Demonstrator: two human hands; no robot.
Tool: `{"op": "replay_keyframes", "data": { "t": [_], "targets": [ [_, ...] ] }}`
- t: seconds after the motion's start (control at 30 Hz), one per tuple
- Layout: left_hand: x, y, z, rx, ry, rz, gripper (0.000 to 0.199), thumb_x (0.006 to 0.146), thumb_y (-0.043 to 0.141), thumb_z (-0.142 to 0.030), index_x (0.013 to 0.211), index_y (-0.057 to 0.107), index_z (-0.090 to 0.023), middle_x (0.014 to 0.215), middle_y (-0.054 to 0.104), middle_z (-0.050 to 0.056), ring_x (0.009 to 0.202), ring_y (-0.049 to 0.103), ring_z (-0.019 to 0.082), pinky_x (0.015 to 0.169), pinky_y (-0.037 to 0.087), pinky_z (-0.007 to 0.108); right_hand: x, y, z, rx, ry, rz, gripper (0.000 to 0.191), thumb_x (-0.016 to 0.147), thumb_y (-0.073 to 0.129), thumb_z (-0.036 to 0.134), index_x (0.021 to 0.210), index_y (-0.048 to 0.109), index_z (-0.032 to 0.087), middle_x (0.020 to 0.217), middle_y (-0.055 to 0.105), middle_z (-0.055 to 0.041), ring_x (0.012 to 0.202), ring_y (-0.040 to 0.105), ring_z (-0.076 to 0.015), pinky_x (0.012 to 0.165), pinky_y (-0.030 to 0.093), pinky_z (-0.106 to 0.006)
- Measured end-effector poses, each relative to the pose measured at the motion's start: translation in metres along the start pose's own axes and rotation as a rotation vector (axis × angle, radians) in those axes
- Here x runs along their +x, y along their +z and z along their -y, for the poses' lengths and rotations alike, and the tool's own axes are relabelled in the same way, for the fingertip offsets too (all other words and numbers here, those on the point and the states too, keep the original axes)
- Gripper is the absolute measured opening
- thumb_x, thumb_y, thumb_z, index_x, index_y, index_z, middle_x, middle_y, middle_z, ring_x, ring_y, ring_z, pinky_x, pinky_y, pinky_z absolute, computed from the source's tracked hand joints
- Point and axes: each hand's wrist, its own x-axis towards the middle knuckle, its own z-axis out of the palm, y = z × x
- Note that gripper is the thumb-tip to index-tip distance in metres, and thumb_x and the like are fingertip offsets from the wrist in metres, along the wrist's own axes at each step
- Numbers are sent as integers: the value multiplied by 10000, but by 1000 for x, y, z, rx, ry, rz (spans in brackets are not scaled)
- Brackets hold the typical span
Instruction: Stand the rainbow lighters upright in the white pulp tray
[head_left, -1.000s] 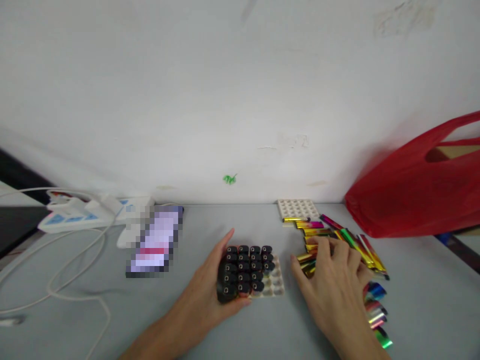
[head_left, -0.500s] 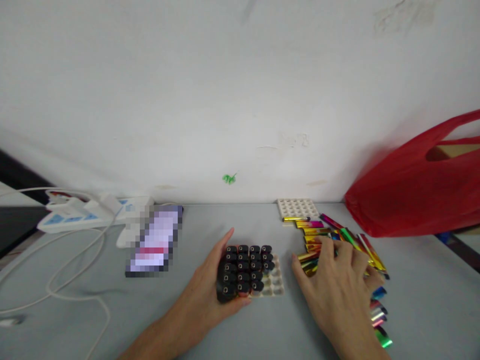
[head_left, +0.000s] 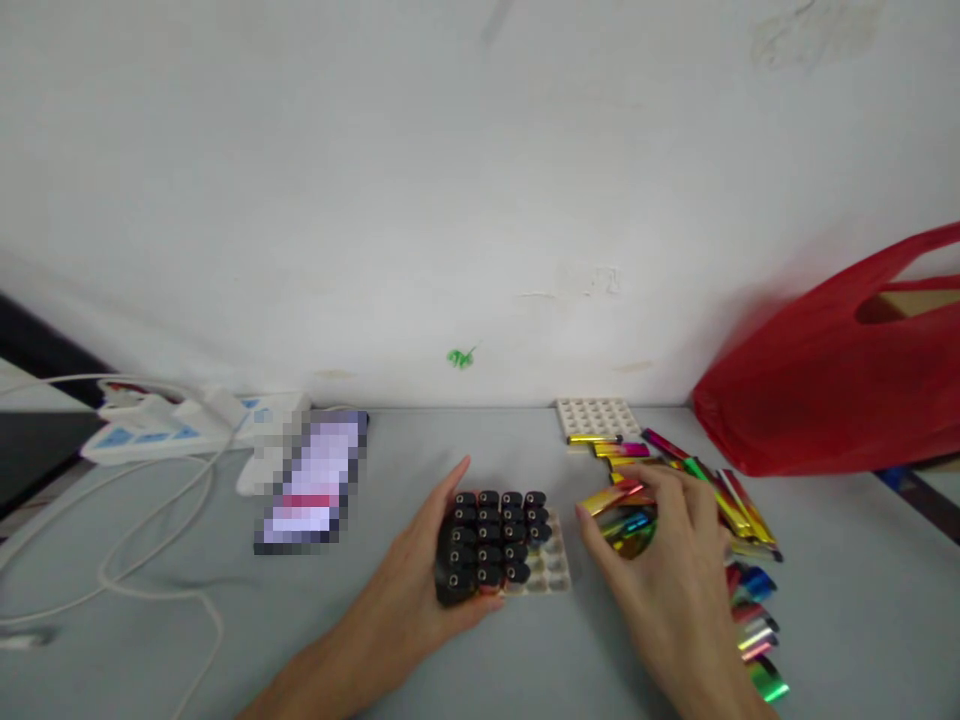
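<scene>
My left hand (head_left: 409, 590) is wrapped round the left side of a block of upright tubes with black tops (head_left: 489, 535). They stand in rows in a pale tray (head_left: 556, 570) with round hollows, and bare hollows show along its right side. Over a loose pile of shiny metallic-coloured tubes (head_left: 739, 505), my right hand (head_left: 664, 560) pinches a gold-and-red tube (head_left: 611, 497) between thumb and fingers. Other tubes lie under and behind that hand, partly hidden by it.
Near the wall lies a second pale tray (head_left: 596, 415). A red bag (head_left: 840, 370) stands at the back right. On the left are a phone (head_left: 311, 485), a white power strip (head_left: 169, 430) and a loose white cable (head_left: 101, 575).
My right hand has closed on a gold-and-red tube and lifted it slightly from the pile, its fingers drawn closer together. My left hand keeps its hold on the block.
</scene>
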Motion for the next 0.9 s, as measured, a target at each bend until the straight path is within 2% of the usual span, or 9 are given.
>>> {"op": "replay_keyframes", "data": {
  "t": [0.07, 0.13, 0.23, 0.3, 0.47, 0.63, 0.7, 0.8, 0.9],
  "targets": [
    [0, 0, -1, -5, -3, 9, 1192, 791, 891, -235, 1762, 205, -328, 1455, 718, 116, 1255, 746, 356, 1153, 560, 557, 1, -3, 4, 232, 28, 24, 353, 977, 731, 465, 1229, 663, 229, 1323, 602, -172, 1278, 609, -386, 1058, 546, -605],
    [0, 0, -1, -4, 4, 9, 1200, 789, 894, -236, 1763, 199, -328, 1466, 711, 120, 1270, 738, 358, 1161, 552, 555, 0, -5, 7, 450, 79, 110, 274, 955, 770, 376, 1187, 686, 257, 1372, 582, -143, 1287, 627, -336, 1041, 590, -519],
    [0, 0, 1, 15, 4, -1, 1202, 781, 902, -232, 1761, 212, -317, 1465, 709, 123, 1273, 736, 357, 1174, 541, 549, 0, -5, 9, 757, 173, 278, 265, 912, 805, 300, 1156, 707, 269, 1409, 543, -117, 1136, 699, -265, 943, 637, -437],
    [0, 0, 3, 20, 16, -11, 1199, 776, 907, -234, 1760, 225, -311, 1463, 710, 123, 1276, 735, 358, 1191, 529, 552, 1, -5, 10, 871, 220, 341, 249, 875, 828, 287, 1099, 723, 264, 1351, 565, -100, 1059, 703, -243, 902, 636, -406],
    [0, 1, 7, 17, 10, 2, 1201, 798, 902, -227, 1764, 196, -339, 1475, 703, 107, 1291, 727, 348, 1212, 516, 549, 7, -6, 5, 986, 296, 355, 164, 907, 831, 341, 958, 701, 255, 1178, 670, -66, 969, 674, -217, 844, 575, -335],
    [0, 0, 5, 15, 19, 11, 1196, 803, 898, -234, 1758, 188, -343, 1475, 697, 102, 1261, 735, 340, 1186, 534, 536, 7, -8, 4, 1107, 462, 420, 261, 993, 806, 466, 1139, 721, 267, 1221, 735, -70, 777, 652, -154, 756, 566, -310],
    [0, 0, 4, -7, 15, 21, 1183, 813, 887, -237, 1757, 182, -342, 1479, 695, 104, 1269, 732, 342, 1176, 541, 533, 6, -9, 6, 1167, 505, 439, 356, 983, 821, 494, 1239, 707, 273, 1261, 739, -92, 762, 667, -161, 656, 551, -290],
    [-1, -1, 3, -9, 16, 24, 1168, 827, 880, -245, 1756, 180, -350, 1499, 683, 103, 1301, 718, 345, 1194, 523, 541, 5, -10, 9, 1214, 565, 491, 501, 987, 811, 531, 1404, 652, 303, 1208, 746, -93, 642, 614, -135, 469, 409, -234],
    [-1, 0, 4, 8, 13, 17, 1191, 804, 891, -230, 1757, 187, -349, 1509, 677, 104, 1317, 709, 351, 1220, 497, 557, 5, -13, 11, 1199, 631, 502, 562, 989, 795, 580, 1448, 655, 286, 976, 710, -38, 512, 416, -71, 437, 279, -209]
  ]
}}
